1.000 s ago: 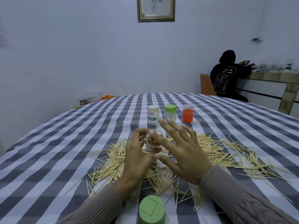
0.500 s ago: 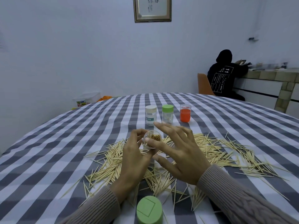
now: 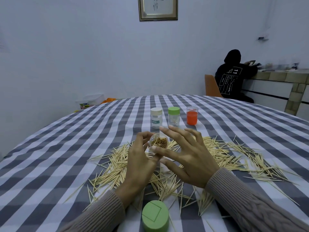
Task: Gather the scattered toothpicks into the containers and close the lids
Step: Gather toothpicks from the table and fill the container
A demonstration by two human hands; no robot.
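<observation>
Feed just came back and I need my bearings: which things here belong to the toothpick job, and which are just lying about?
Job:
- clear plastic container half full of toothpicks, held in left hand
- scattered wooden toothpicks
- green round lid
- white-lidded jar, green-lidded jar, orange-filled jar
- right hand

Lying about:
- framed picture
- orange chair

white-capped container [image 3: 156, 118]: label ends "PICK" | black hoodie [image 3: 231, 81]: "11" on back; smaller print illegible

toothpicks [image 3: 117, 166] ring hands, green lid [image 3: 155, 216] nr front

Grey-and-white checked tablecloth [image 3: 70, 148]; green lid [image 3: 155, 215]; orange container [image 3: 192, 116]
</observation>
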